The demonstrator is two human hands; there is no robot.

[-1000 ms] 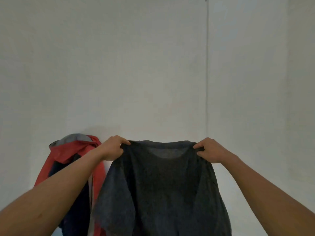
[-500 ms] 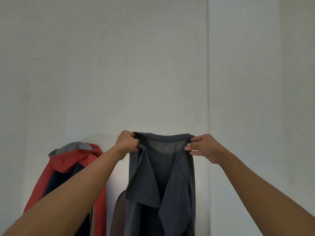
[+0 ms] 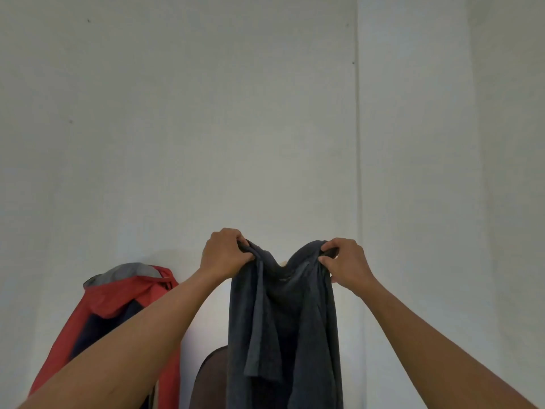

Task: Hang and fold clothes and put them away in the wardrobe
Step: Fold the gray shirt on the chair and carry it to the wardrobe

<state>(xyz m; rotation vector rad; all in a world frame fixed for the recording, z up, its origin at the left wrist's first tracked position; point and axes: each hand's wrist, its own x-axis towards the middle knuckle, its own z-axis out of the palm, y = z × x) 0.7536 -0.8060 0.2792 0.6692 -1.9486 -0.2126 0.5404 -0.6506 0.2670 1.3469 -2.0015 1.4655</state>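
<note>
Where it hangs before the wall [image 3: 265,113], the shirt [image 3: 283,335] is held up by its top edge.
A jacket [image 3: 118,296] hangs on the wall to the left, apart from it. The shirt droops in a narrow column, sides doubled inward, likely so gravity pulls it straight for folding or hanging; its top sags between the grips. Both arms reach forward and up, near level. The left hand [image 3: 225,252] and right hand [image 3: 346,264] each pinch a top corner, fingers curled over the cloth.
</note>
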